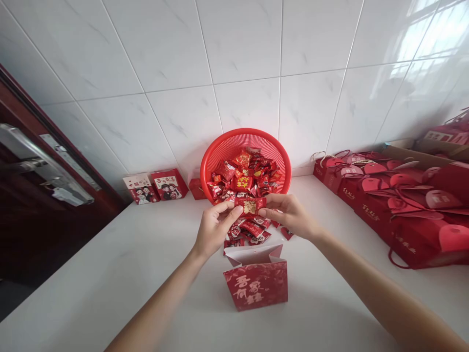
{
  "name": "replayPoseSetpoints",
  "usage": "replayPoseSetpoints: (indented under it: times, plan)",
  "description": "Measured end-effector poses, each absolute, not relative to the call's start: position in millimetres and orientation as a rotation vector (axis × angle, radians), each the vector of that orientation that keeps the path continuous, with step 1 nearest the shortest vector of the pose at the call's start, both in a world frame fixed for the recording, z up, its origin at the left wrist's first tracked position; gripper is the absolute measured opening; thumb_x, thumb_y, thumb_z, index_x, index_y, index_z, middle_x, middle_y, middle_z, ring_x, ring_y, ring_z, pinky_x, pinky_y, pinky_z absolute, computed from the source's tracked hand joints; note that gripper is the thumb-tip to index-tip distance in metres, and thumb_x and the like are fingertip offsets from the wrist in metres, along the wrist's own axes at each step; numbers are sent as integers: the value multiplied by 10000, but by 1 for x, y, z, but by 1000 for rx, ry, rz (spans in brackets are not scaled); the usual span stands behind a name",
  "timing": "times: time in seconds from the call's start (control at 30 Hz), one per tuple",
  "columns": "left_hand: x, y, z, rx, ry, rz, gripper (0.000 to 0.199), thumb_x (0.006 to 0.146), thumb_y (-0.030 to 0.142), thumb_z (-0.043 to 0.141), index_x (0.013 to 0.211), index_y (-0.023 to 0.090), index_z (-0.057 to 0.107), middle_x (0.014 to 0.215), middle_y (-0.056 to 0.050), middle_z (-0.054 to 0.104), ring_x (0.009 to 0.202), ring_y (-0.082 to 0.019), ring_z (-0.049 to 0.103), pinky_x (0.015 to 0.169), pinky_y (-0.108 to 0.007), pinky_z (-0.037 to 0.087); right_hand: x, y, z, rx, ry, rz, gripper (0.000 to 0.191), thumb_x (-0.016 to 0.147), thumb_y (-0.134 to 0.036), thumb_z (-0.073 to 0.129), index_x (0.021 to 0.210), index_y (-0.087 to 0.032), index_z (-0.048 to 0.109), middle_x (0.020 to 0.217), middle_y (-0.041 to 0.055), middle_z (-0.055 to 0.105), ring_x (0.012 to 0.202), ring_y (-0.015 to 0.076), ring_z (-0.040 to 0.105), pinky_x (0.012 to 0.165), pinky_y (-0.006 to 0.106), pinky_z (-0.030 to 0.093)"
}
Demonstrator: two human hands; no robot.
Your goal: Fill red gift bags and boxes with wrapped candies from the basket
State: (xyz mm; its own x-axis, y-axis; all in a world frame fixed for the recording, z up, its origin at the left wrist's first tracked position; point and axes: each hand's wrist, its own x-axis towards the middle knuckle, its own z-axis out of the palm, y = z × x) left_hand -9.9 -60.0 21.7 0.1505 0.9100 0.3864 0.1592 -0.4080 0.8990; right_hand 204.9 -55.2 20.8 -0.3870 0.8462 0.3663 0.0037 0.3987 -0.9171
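Left hand (216,227) and right hand (293,215) pinch opposite ends of wrapped candy (250,207), long axis crosswise between them, neither hand nearer. Open paper box (256,288) stands upright on near side of white table (110,274); loose candies (252,228) lie between. Tilted red basket (282,151) sits beyond, small boxes (169,186) left, larger boxes (370,210) right.

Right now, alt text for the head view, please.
Two bare hands, left and right, hold a red-and-gold wrapped candy between them, above an open red paper box on a white table. Behind, a red basket spills wrapped candies; red gift boxes line the right side.
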Motion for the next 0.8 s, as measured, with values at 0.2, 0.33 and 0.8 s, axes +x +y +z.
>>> replayPoseSetpoints:
  times: [0.2,0.33,0.8]
  plan:
    - [-9,-65,26,1586,942,1201,363,804,510,758,830,148,744,821,-44,744,761,-182,665,724,-273,563,203,-58,24,-684,-1541,1350,348,760,-474,829,845,-157,715,805,22,713,753,147,661,727,276,542]
    - [-9,-67,28,1638,920,1115,375,789,494,775,945,153,768,936,-67,779,900,-246,708,839,-346,585,201,-62,25,-693,-1507,1376,333,753,-456,837,797,-155,700,736,5,682,644,115,607,595,234,494]
    - [-15,-67,30,1835,1028,1062,279,847,416,694,854,142,744,866,-59,749,882,-246,685,811,-339,557,201,-61,21,-796,-1838,1038,262,879,-423,704,901,-162,712,872,43,706,771,158,619,676,265,502]
